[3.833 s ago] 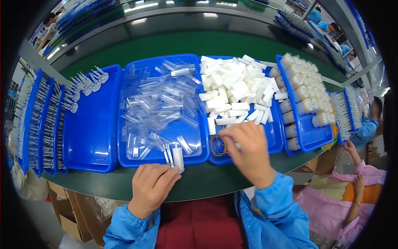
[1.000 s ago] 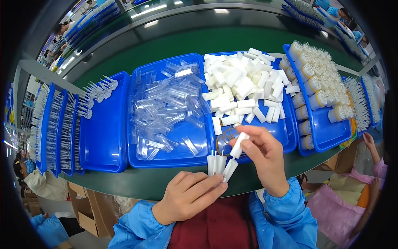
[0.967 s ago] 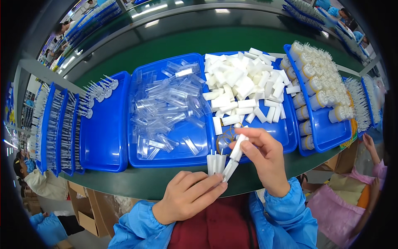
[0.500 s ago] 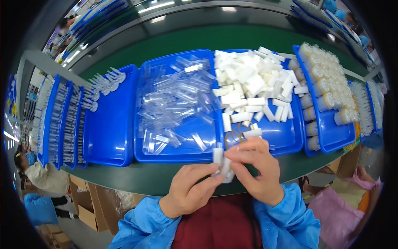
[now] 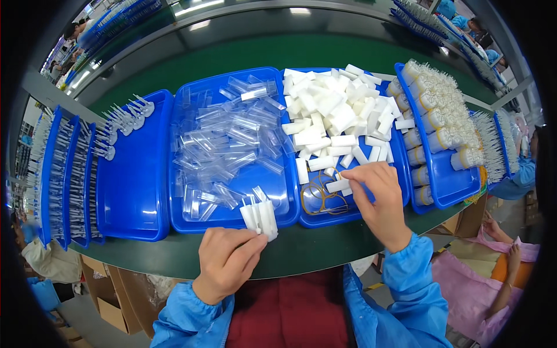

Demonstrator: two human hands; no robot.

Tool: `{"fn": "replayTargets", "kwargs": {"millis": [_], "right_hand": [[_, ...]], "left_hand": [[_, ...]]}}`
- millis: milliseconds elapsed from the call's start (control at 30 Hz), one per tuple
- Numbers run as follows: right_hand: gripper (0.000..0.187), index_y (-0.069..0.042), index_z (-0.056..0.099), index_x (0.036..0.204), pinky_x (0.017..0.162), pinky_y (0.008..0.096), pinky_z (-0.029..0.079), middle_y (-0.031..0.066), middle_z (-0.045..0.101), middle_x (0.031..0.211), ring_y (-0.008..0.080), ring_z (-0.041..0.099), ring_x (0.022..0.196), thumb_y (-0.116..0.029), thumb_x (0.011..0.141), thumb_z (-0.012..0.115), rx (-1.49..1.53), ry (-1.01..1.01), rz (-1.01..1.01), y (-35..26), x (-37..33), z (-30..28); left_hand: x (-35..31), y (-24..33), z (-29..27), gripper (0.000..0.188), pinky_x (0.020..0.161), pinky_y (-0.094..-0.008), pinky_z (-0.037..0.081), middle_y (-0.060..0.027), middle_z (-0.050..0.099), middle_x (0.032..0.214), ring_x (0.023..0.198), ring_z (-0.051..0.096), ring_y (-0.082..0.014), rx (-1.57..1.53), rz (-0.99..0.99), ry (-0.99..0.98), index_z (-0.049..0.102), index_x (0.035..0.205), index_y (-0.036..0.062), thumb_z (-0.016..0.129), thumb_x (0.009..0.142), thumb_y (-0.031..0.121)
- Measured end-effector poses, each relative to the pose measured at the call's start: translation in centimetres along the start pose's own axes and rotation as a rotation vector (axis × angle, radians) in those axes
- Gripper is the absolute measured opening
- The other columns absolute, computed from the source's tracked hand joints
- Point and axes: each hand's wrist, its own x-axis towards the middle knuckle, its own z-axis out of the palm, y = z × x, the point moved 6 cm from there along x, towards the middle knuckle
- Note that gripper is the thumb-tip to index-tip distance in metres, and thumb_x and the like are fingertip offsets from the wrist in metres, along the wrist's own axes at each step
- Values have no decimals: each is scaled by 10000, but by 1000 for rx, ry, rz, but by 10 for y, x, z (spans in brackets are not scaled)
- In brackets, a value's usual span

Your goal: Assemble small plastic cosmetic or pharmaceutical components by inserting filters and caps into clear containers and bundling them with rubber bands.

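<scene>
Two bare hands, seen from the head, handle small white parts above a dark green counter [image 5: 313,255]. The left hand [image 5: 229,261] pinches the lower end of a short bundle of white cylindrical pieces [image 5: 260,219] between thumb and fingers; the pieces lean side by side near the front rim of a blue plastic tray [image 5: 267,184] holding clear plastic sleeves [image 5: 223,136]. The right hand [image 5: 380,200] reaches over a second blue plastic tray [image 5: 319,221], thumb and fingertips at a white oblong block [image 5: 337,186]; whether they close on it cannot be told. Tan elastic loops [image 5: 321,196] lie just beside this block, and a heap of similar white blocks [image 5: 333,110] occupies the tray's far part.

Probable faults: the bundle, gripped only low and with no band visible around it, could fan out or shed a piece if the left fingers slacken. Excess pressure might dent the pieces, should they prove soft. A loop could snag the right fingertips or the block, being so near.
</scene>
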Motion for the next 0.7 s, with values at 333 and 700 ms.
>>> {"fn": "replayTargets", "kwargs": {"millis": [333,700], "right_hand": [[226,-94,677,975,827,389,446,47,624,894,245,585,919,-64,753,708,-284,-284,-137,0,-2,23],[337,25,600,1265,846,261,516,86,683,1093,121,656,950,-34,945,685,1173,19,621,-15,-11,30]], "left_hand": [[6,-1,14,365,688,-331,433,-41,652,988,822,620,-191,33,41,-145,732,1104,64,711,739,49],[26,43,10,324,703,-287,451,8,643,984,805,621,-124,26,216,-228,748,1072,120,712,752,95]]}}
